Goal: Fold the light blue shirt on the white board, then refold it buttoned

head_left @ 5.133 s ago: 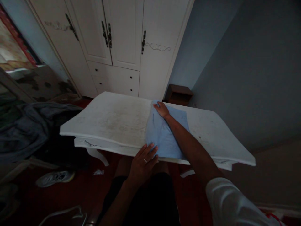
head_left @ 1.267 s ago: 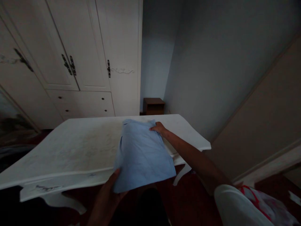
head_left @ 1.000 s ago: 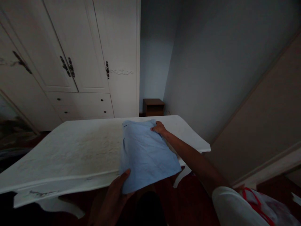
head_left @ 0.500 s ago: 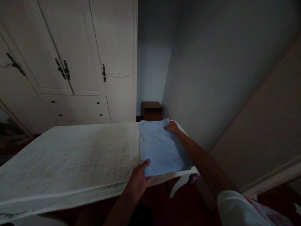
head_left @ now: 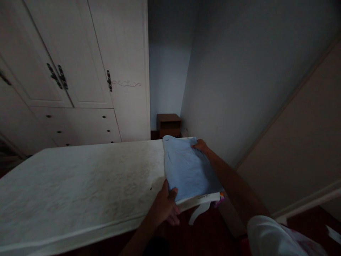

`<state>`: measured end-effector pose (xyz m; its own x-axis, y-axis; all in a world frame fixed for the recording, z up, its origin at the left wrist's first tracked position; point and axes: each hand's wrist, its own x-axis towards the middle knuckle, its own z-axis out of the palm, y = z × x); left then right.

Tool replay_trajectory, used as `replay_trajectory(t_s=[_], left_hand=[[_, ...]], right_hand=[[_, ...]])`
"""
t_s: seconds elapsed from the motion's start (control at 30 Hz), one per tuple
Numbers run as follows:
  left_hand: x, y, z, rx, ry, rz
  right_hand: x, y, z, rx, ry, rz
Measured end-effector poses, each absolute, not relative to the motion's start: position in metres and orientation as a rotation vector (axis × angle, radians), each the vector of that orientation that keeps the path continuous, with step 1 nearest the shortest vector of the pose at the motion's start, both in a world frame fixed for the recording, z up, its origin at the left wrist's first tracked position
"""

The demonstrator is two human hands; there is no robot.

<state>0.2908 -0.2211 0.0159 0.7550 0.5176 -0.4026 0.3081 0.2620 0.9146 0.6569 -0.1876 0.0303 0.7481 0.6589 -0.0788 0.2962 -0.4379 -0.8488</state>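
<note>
A folded light blue cloth [head_left: 190,165] lies flat at the right end of a white, stained table [head_left: 106,170], with small creases across its top and two short dark marks near its left edge. My left hand [head_left: 166,204] is at the cloth's near left corner, thumb and forefinger closed on it, the other fingers hanging below the table's front edge. At the far right corner, my right hand [head_left: 200,145] grips the cloth's edge, its fingertips on top and the forearm reaching along the cloth's right side.
White wardrobe doors and drawers [head_left: 80,121] stand behind the table. A small brown cabinet [head_left: 169,122] sits in the back corner beside a grey wall [head_left: 226,89]. Below the table's right end are a curved white leg [head_left: 198,213] and something pink [head_left: 218,202].
The cloth has shifted slightly right on the table, both hands moving with it. My left hand's forefinger now lies at the cloth's left edge. The camera view has turned a little right.
</note>
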Motion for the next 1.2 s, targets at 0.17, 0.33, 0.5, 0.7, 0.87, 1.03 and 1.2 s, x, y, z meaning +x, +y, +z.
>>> replay_trajectory(t_s=[0.17,0.33,0.5,0.7,0.87,1.03,1.2], left_hand=[[0.288,-0.189,0.035,1.790,1.000,0.645],[0.328,-0.168,0.039,2.309,0.619,0.741],[0.367,-0.166,0.036,2.786,0.253,0.603],[0.372,-0.171,0.006,2.839,0.041,0.541],[0.359,-0.180,-0.004,2.802,0.052,0.557],[0.353,-0.194,-0.005,2.809,0.096,0.523],[0.345,-0.218,-0.019,2.874,0.081,0.459]], right_hand=[[0.639,-0.179,0.040,-2.303,-0.760,0.222],[0.593,-0.148,0.046,-2.275,-1.194,0.051],[0.564,-0.112,0.035,-2.181,-1.576,0.094],[0.577,-0.086,0.002,-2.117,-1.472,0.312],[0.585,-0.085,-0.015,-2.068,-1.423,0.354],[0.586,-0.086,-0.016,-2.025,-1.375,0.329],[0.578,-0.093,-0.009,-2.010,-1.321,0.222]])
